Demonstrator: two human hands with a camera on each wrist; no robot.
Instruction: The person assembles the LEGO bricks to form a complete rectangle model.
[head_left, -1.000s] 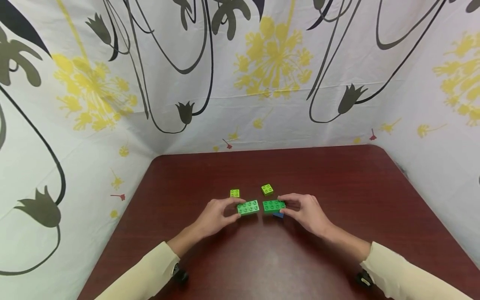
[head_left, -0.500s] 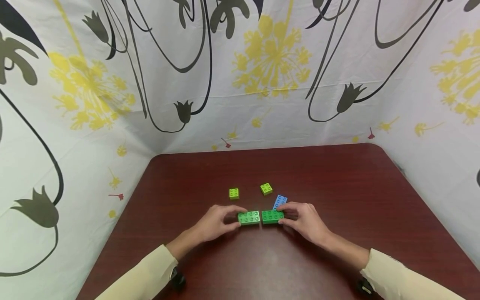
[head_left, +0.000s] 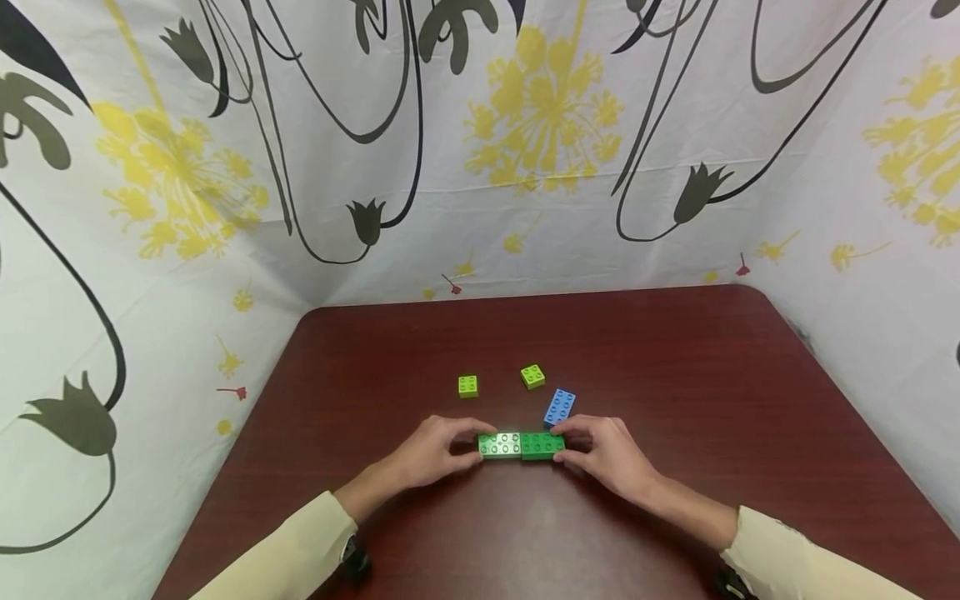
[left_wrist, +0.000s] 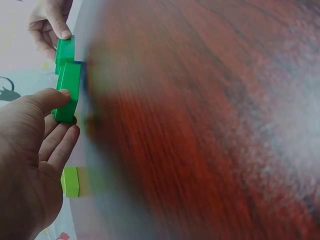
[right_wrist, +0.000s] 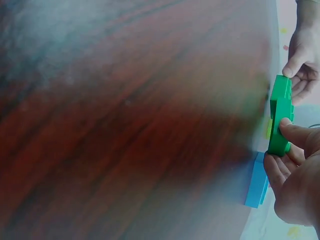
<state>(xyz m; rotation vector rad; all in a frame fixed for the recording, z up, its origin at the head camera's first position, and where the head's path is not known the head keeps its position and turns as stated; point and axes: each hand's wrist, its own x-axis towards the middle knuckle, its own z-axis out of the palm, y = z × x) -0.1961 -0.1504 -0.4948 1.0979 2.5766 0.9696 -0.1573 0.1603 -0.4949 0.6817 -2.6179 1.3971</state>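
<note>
My left hand (head_left: 435, 450) pinches the outer end of a light green toy brick (head_left: 498, 446) between thumb and fingers. Opposite it, my right hand (head_left: 611, 450) pinches the outer end of a darker green toy brick (head_left: 542, 446). In the head view the two bricks lie end to end in one row, studs up, their inner ends meeting. The left wrist view shows the left thumb on the side of its brick (left_wrist: 69, 92). Just behind the right fingertips a blue brick (head_left: 559, 407) lies on the table, also visible in the right wrist view as a blue block (right_wrist: 256, 181).
Two small lime bricks, one on the left (head_left: 468, 386) and one on the right (head_left: 532, 377), lie farther back on the dark red-brown table (head_left: 390, 350). A white patterned cloth (head_left: 450, 200) hangs behind and along the sides of the table.
Both hands have drawn the green bricks back toward the person and brought them together, closing the gap between them. The blue brick, mostly covered before, now shows behind the right hand.
</note>
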